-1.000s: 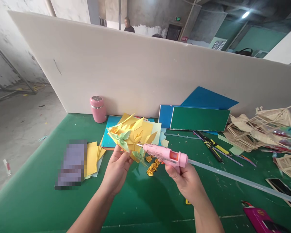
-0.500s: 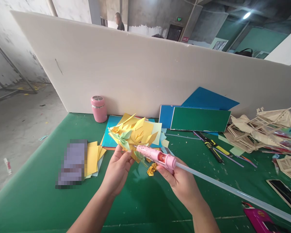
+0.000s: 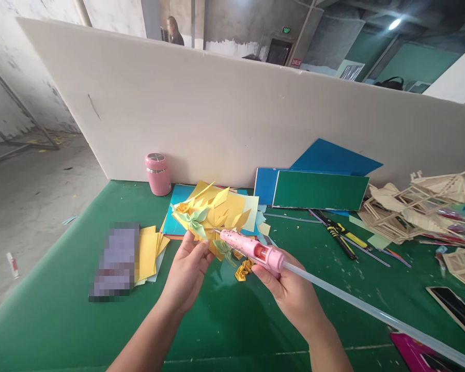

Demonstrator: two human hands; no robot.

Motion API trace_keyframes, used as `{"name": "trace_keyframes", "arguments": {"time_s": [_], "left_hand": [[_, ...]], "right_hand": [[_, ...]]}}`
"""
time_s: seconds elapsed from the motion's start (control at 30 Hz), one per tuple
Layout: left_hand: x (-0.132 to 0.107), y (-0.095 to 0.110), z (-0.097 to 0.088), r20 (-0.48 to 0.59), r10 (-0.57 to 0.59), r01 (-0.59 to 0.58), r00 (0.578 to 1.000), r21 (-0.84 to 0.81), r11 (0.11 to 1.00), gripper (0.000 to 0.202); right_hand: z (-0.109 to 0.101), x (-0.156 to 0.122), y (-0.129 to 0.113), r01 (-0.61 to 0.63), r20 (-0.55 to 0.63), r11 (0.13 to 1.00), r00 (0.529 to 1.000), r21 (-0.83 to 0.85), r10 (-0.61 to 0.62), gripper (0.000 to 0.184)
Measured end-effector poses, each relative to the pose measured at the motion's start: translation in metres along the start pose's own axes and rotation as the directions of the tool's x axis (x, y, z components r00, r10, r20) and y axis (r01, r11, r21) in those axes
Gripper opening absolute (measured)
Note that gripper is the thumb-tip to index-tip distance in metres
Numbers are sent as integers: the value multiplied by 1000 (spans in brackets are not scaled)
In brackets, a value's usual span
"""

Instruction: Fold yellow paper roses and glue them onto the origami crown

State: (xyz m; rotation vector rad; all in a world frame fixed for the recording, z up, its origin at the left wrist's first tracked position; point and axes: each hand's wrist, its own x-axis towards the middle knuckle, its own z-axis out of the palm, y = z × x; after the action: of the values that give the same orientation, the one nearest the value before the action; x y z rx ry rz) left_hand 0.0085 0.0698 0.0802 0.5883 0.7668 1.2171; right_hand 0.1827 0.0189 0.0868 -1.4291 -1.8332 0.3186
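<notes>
The left hand pinches a spiky yellow-and-green folded paper flower piece just above its fingertips. The right hand, closed round a pink glue gun, points its nozzle at the paper.

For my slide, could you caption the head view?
Right hand points pink glue gun at paper flowers in left hand.

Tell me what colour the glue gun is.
The glue gun in the right hand is pink, best seen in the head view.
</notes>
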Motion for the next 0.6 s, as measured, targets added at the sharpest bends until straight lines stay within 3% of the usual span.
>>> {"name": "trace_keyframes", "arguments": {"time_s": [0.37,0.6], "left_hand": [[-1,3,1,-23,-10,9,1000,-44,999,49],[-2,2,2,-18,37,-36,999,45,998,44]], "right_hand": [[2,0,3,-2,-8,997,1000,-79,2,40],[-1,1,2,71,-28,990,997,-122,-75,35]]}}
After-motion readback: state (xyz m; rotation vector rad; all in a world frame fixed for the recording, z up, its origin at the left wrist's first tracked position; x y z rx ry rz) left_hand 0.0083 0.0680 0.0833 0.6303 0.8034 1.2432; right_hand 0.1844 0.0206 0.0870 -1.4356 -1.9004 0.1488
